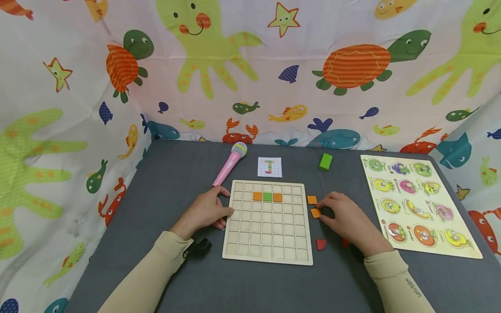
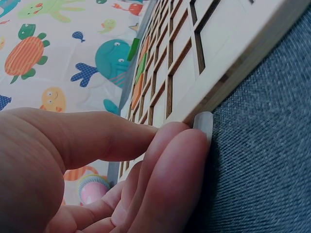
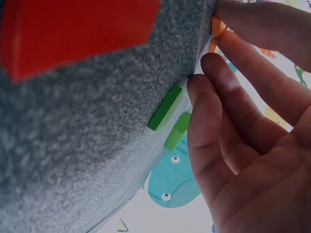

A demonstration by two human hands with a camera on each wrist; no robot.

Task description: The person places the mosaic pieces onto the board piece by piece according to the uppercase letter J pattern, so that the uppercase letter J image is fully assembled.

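Observation:
A pale wooden grid board point(image 1: 270, 234) lies on the grey table, with a row of orange, green point(image 1: 267, 197) and orange tiles set in its upper cells. My left hand point(image 1: 205, 208) pinches the board's left edge, thumb above and fingertips low against the side in the left wrist view. At the board's right side, my right hand point(image 1: 344, 217) pinches an orange square tile point(image 1: 315, 213) between thumb and index finger; the other fingers are loosely bent. Another orange tile point(image 1: 311, 199) lies just beyond it.
A red piece point(image 1: 321, 244) lies beside the board, another point(image 3: 77, 34) under the right wrist. Behind stand a pattern card point(image 1: 269, 167), a pink microphone point(image 1: 231, 163) and green blocks point(image 1: 325, 161). A fruit puzzle board point(image 1: 420, 204) lies at right; printed cloth hangs around.

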